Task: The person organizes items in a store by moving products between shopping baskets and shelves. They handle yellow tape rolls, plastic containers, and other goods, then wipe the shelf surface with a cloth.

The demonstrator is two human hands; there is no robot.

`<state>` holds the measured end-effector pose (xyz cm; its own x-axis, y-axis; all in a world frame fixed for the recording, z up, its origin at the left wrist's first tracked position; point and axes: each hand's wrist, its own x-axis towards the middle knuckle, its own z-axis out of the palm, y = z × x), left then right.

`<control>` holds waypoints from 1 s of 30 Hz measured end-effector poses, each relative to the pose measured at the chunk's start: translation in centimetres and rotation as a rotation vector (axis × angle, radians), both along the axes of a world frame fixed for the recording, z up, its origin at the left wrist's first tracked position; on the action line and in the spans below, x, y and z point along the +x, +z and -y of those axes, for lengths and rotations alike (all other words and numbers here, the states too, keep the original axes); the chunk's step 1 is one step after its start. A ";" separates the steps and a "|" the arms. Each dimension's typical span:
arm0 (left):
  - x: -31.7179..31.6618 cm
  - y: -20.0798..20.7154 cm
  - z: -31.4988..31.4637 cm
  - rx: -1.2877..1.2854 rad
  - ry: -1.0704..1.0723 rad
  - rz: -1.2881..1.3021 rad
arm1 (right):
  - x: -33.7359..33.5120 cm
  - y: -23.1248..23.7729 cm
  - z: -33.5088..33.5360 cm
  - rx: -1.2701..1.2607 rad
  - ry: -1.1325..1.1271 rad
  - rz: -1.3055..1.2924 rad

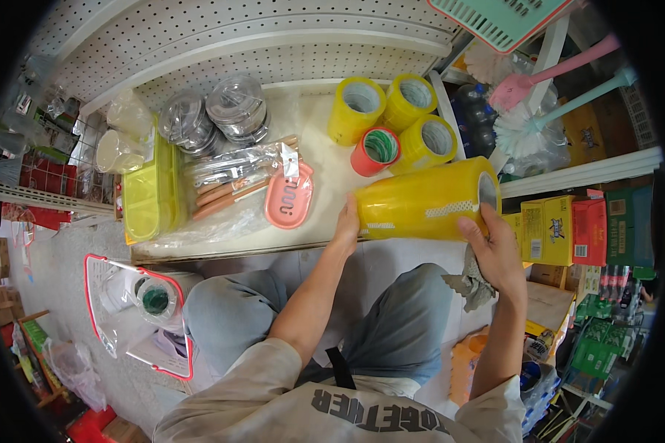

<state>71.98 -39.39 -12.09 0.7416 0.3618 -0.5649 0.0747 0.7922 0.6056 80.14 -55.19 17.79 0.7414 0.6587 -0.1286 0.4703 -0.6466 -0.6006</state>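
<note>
A long yellow cylinder of packing tape rolls (414, 203) lies on its side in the air over the shelf's front edge. My left hand (346, 225) grips its left end, and most of those fingers are hidden behind it. At the right end, my right hand (501, 255) is closed on the rim by the open core. A crumpled grey rag (471, 286) hangs from under the right palm. Just behind the cylinder, several yellow tape rolls (345, 125) stand upright on the shelf, with a shorter red roll (363, 161) with a green core before them.
On the shelf (318, 196) sit a pink dish (288, 195), bagged wooden-handled utensils (236, 184), clear round containers (236, 107) and yellow-green boxes (144, 192). A red-rimmed basket (191, 353) holding rolls is by my left knee. Brushes (521, 90) jut in at right, above coloured boxes (550, 229).
</note>
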 end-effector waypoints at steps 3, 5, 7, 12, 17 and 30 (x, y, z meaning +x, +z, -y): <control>-0.1 -0.2 -0.6 0.337 -0.096 -0.220 | -0.6 -0.2 -0.2 -0.021 -0.009 -0.007; 0.2 0.1 -1.0 0.645 -0.168 -0.372 | -1.0 -0.3 -0.8 0.025 -0.012 -0.006; 0.2 0.5 -1.9 1.019 -0.234 -0.479 | -1.9 -0.3 -2.2 -0.016 -0.047 0.008; -0.1 4.5 -5.6 1.220 -0.419 -0.488 | -4.0 -1.7 -5.3 0.027 0.015 0.209; 2.6 5.7 -8.2 1.333 -0.143 -0.280 | -6.1 -1.9 -8.9 -0.095 0.029 0.187; 7.1 -1.4 -10.6 1.274 -0.438 -0.132 | -6.2 -2.6 -9.1 -0.220 0.021 0.288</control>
<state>79.09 -28.82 -13.48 0.8967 0.4330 -0.0918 0.2880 -0.4133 0.8638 73.94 -46.07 15.24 0.7546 0.6537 -0.0572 0.6142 -0.7343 -0.2890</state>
